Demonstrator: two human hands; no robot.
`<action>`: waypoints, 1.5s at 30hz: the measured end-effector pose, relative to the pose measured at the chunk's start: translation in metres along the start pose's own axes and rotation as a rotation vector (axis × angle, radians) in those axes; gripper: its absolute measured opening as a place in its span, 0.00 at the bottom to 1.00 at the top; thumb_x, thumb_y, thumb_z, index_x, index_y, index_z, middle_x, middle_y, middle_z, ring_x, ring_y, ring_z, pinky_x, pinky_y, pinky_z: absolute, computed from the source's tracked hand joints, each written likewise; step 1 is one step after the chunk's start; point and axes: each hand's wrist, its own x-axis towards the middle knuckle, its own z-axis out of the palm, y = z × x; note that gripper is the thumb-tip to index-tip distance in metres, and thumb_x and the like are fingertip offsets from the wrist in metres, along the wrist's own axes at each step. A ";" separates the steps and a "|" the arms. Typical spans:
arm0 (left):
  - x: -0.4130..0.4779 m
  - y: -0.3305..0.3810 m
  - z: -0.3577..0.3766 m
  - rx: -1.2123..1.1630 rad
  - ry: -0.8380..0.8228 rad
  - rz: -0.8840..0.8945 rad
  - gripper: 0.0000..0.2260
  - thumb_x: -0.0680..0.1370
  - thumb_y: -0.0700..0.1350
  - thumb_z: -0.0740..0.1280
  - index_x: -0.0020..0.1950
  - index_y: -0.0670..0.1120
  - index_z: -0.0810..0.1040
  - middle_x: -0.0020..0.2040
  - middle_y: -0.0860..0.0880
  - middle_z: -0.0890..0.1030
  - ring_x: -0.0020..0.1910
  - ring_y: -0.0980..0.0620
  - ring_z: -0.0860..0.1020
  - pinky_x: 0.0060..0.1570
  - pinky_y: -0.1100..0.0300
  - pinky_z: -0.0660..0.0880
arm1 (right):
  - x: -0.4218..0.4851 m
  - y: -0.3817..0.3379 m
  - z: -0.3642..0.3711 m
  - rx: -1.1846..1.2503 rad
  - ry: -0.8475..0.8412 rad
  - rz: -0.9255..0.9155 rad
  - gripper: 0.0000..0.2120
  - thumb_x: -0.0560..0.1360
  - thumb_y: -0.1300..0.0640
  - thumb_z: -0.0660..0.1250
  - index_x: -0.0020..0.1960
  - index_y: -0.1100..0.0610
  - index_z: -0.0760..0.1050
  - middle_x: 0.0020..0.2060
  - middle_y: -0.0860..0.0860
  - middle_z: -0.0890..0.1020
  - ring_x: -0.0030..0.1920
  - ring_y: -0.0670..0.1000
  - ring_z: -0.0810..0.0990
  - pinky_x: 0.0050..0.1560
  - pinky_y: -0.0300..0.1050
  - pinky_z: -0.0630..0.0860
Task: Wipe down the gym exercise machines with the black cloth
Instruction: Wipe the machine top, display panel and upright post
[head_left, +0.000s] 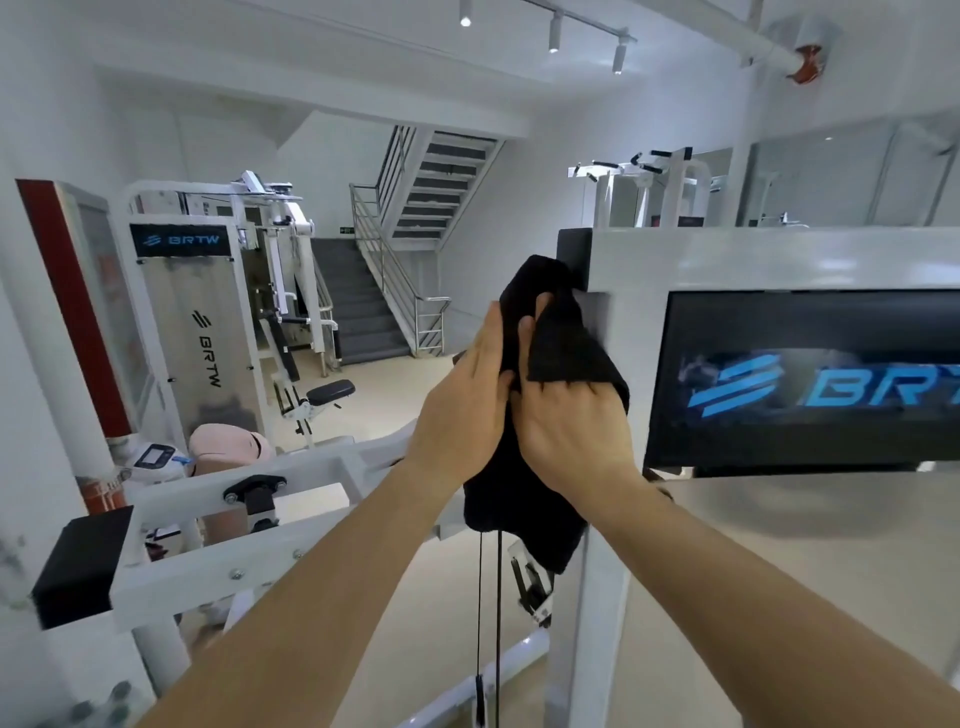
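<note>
Just left of the BRTW panel (800, 379), which the frame edge cuts off, the black cloth (563, 345) drapes over the raised right hand (569, 431) and hides its fingers. Their grip cannot be told, though the thumb seems pressed on the fabric. The left hand (465, 405) lays straight, closed fingers flat against the cloth.

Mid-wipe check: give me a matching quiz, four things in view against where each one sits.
Things:
1. black cloth
2. logo panel
3. staircase
4. pink cap

Places:
a. far right
b. lower left
c. between the left hand and the right hand
d. background centre

Pairs: 1-c; 2-a; 3-d; 4-b
</note>
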 end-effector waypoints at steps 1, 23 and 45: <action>-0.003 -0.003 0.001 0.010 0.020 0.011 0.30 0.85 0.43 0.55 0.82 0.53 0.43 0.76 0.44 0.69 0.62 0.42 0.78 0.58 0.48 0.76 | -0.005 -0.002 0.002 0.017 0.000 0.010 0.30 0.78 0.53 0.64 0.76 0.66 0.64 0.69 0.64 0.74 0.55 0.61 0.82 0.54 0.49 0.78; 0.034 0.029 -0.024 -0.060 0.384 0.144 0.16 0.80 0.39 0.57 0.59 0.41 0.83 0.64 0.45 0.81 0.64 0.50 0.78 0.68 0.64 0.69 | -0.009 0.013 -0.021 0.080 0.084 0.070 0.33 0.83 0.46 0.50 0.80 0.67 0.51 0.78 0.65 0.57 0.80 0.61 0.54 0.80 0.57 0.47; 0.039 -0.007 0.002 0.588 0.155 0.496 0.22 0.85 0.46 0.55 0.80 0.47 0.60 0.82 0.46 0.56 0.81 0.46 0.53 0.77 0.42 0.56 | -0.022 -0.016 0.011 0.001 0.064 0.155 0.35 0.82 0.44 0.48 0.79 0.68 0.50 0.77 0.70 0.55 0.80 0.64 0.48 0.78 0.57 0.34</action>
